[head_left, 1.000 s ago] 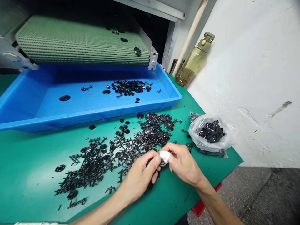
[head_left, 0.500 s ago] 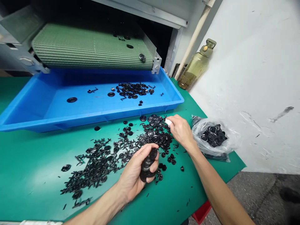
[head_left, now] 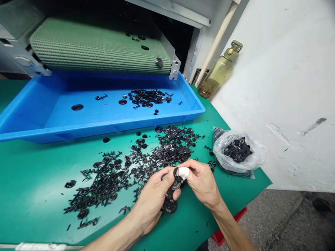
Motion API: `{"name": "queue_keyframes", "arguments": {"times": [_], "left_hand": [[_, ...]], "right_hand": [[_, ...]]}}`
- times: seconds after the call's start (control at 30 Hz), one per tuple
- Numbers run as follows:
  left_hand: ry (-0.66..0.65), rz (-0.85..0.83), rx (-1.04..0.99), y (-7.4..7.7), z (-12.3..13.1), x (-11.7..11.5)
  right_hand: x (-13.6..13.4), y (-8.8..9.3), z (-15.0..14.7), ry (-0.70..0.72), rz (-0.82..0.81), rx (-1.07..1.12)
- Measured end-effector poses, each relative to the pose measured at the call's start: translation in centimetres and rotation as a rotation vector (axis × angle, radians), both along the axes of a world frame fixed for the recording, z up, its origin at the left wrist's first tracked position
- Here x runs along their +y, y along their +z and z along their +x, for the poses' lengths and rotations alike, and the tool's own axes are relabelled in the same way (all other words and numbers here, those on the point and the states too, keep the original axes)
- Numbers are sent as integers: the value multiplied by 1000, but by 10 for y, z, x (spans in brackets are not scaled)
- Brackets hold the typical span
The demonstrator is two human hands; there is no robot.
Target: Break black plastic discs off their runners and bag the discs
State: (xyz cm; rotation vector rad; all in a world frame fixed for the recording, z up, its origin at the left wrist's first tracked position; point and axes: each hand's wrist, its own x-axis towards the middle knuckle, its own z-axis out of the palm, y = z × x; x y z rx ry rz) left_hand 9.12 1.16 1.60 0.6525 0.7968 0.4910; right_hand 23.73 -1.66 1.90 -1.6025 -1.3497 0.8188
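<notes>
My left hand point(head_left: 157, 193) is closed around several round black plastic discs point(head_left: 170, 205), which look like buttons. My right hand point(head_left: 201, 181), with white tape point(head_left: 183, 173) around a finger, meets it and pinches a small black disc point(head_left: 176, 173) that stands on edge by the left thumb. How that disc sits against the ones below is partly hidden by the fingers. Just beyond both hands lies a heap of loose discs point(head_left: 171, 150) on the green tabletop. Thin branched black plastic pieces point(head_left: 104, 188) are piled to the left of the hands.
A blue tray point(head_left: 86, 127) with scattered black parts stands behind the heap, under the end of a green conveyor belt point(head_left: 99, 48). An open clear plastic bag point(head_left: 220, 153) of black discs sits at the right. A green bottle point(head_left: 220, 71) leans by the white wall.
My right hand has come back from the far side of the heap to my left hand and now pinches a small disc there. Left hand has shifted slightly to the right.
</notes>
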Motion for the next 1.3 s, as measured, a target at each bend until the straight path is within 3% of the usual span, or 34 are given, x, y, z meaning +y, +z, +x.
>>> {"name": "queue_keyframes", "arguments": {"times": [0.1, 0.23, 0.37, 0.57, 0.67, 0.83, 1.03, 1.3], "left_hand": [[-2, 51, 36, 5, 0, 0], [-91, 256, 162, 4, -2, 3], [-169, 356, 230, 2, -3, 8], [-22, 54, -28, 0, -4, 18], [74, -91, -123, -2, -4, 21], [88, -126, -187, -5, -6, 22], [67, -133, -205, -6, -6, 20], [-67, 47, -8, 1, -4, 15]], "right_hand": [[1, -2, -1, -10, -6, -13], [-1, -5, -3, 27, 58, -186], [4, -5, 6, 61, -59, -376], [52, -5, 47, -117, -108, -690], [66, -10, 59, -129, -135, -766], [62, -15, 65, -46, -157, -774], [62, -9, 66, 35, -109, -726], [34, 4, 48, 70, 41, -558]]}}
